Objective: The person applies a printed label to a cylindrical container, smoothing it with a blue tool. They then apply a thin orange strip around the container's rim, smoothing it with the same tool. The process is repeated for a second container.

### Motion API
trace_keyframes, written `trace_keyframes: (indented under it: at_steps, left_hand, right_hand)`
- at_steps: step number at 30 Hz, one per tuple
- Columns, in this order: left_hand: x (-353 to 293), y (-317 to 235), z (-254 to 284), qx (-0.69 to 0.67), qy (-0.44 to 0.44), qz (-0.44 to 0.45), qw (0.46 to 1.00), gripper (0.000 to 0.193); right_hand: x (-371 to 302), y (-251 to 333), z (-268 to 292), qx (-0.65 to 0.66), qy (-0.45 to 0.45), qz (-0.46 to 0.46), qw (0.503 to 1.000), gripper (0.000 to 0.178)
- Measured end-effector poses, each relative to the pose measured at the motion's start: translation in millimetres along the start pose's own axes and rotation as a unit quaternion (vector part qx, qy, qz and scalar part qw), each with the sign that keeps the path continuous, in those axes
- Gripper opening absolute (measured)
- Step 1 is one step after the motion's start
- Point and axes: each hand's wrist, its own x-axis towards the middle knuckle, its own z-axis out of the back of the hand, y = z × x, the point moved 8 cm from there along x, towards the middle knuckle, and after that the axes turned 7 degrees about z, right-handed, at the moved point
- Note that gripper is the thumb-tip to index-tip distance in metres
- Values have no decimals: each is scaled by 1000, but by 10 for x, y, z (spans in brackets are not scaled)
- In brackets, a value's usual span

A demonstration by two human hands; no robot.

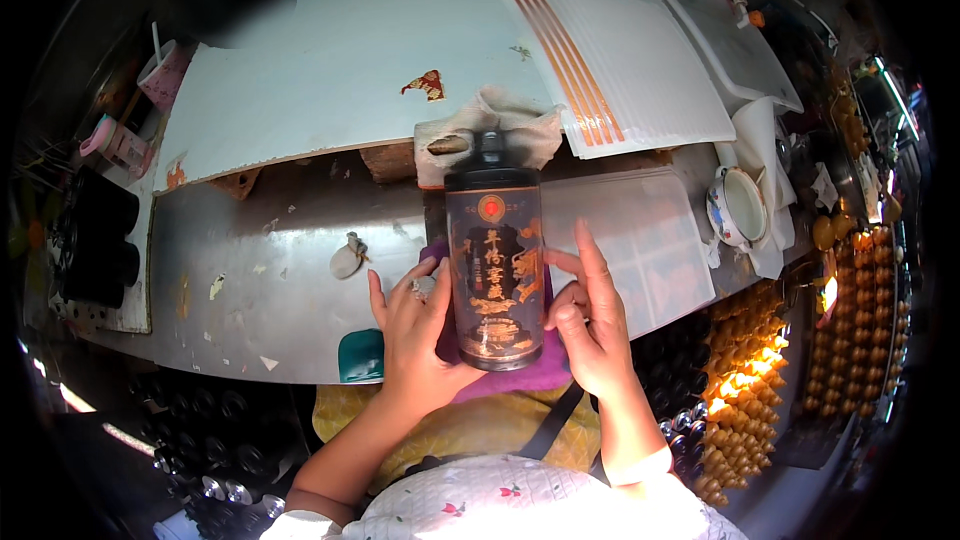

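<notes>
A black bottle [495,280] with copper-gold print and a round red-and-gold emblem lies tilted in front of me, its neck pointing away. The narrow neck rests on a crumpled whitish cloth [540,135]. Along its left side my left hand [415,335] supports the bottle, fingers against the wall and one finger raised; the thumb side is partly hidden behind the base. A pale wrap circles one finger of that hand. My right hand [595,335] is at the bottle's right side, index finger stretched up, the other fingers bent loosely near the wall. Purple cloth [515,380] shows under the bottle.
Clear sheets with copper strips [565,60] lie on the pale board [330,70]. A small tied cloth bundle [348,257] and a green piece [362,355] sit on the metal table [290,310]. An enamel cup [737,207] stands right. Black bottles [95,230] stand left.
</notes>
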Motion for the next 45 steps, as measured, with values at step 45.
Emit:
trace_keyframes:
  at_steps: [45]
  left_hand:
    - [-50,-149,-54,-43,70,3,997,116]
  right_hand:
    - [87,319,-1,176,-185,-3,967,36]
